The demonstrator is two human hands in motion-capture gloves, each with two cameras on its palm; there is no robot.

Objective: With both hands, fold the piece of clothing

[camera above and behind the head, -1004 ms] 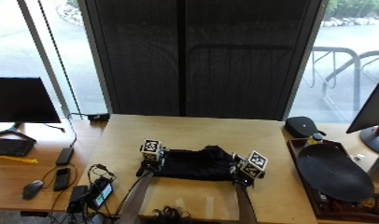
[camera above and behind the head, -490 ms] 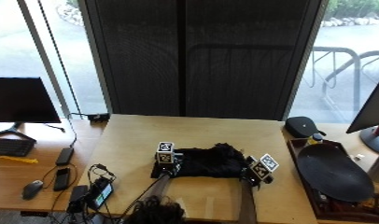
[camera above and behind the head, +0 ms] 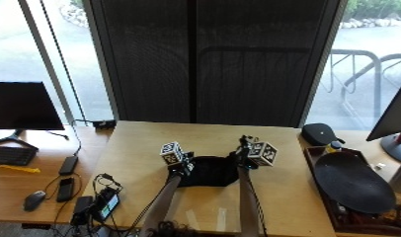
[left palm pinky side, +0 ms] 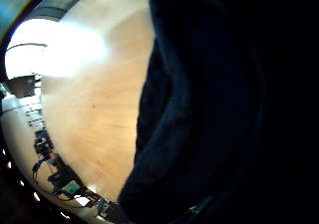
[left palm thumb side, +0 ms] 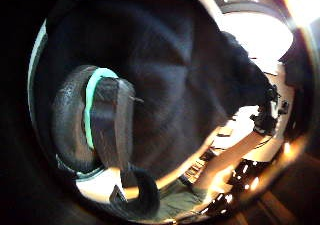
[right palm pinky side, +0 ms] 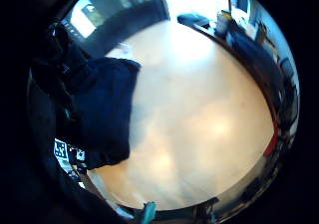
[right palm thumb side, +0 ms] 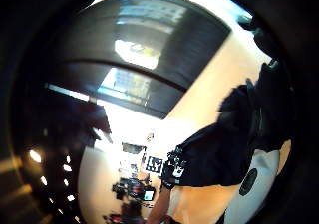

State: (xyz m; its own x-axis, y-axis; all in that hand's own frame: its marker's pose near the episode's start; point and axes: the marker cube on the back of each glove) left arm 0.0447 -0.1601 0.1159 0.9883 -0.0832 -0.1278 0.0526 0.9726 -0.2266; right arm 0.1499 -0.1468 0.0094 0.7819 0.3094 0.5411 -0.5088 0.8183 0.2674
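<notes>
A black garment (camera above and behind the head: 212, 172) lies bunched at the middle of the wooden table (camera above and behind the head: 135, 148). The left hand (camera above and behind the head: 182, 167) sits at its 9 o'clock edge, the right hand (camera above and behind the head: 243, 159) at its 2 o'clock corner. Whether either hand's fingers grip the cloth, I cannot tell.

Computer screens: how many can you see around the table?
2. One monitor stands on the desk at the left; another monitor shows partly at the right edge. Others may lie out of view.
</notes>
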